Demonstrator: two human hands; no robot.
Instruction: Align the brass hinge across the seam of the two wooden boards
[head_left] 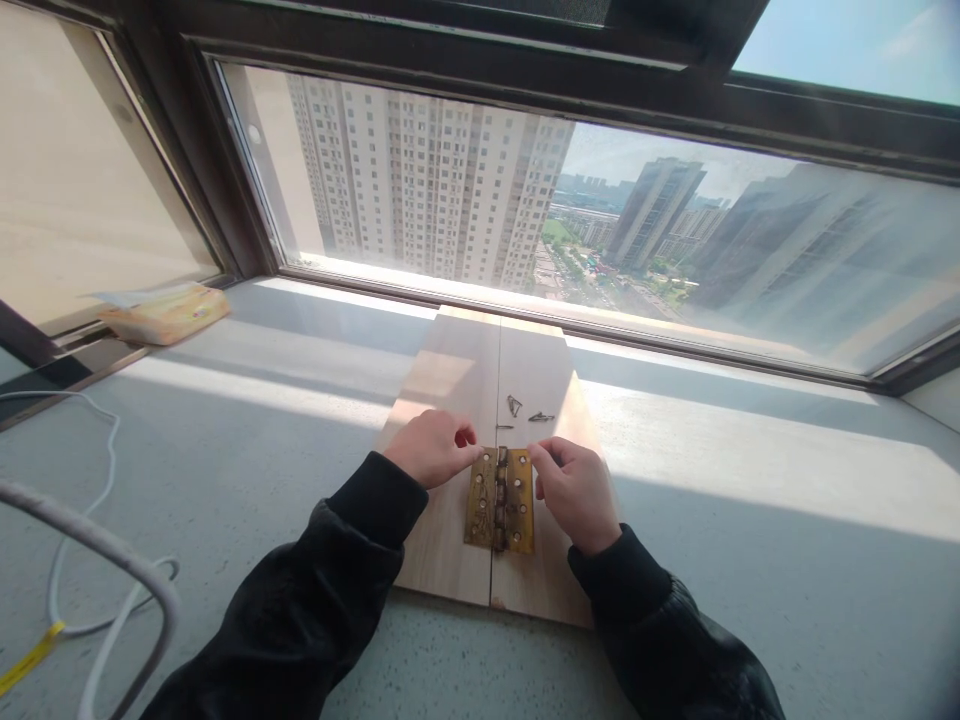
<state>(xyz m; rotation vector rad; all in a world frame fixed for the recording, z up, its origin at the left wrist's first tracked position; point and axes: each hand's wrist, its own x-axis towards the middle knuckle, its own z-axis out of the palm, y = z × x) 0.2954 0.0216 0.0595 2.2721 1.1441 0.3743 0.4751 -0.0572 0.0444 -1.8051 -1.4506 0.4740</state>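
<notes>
A brass hinge (501,500) lies flat across the seam of two pale wooden boards (457,370) placed side by side on a grey sill. My left hand (433,447) rests at the hinge's upper left corner, fingertips pinching its edge. My right hand (574,486) touches the upper right corner the same way. Several small screws (525,411) lie loose on the boards just beyond the hinge. Both arms wear black sleeves.
A wide window (600,230) with a dark frame runs along the back of the sill, showing tall buildings. A yellow packet (166,311) sits at the far left. White cables (97,560) curl at the left front.
</notes>
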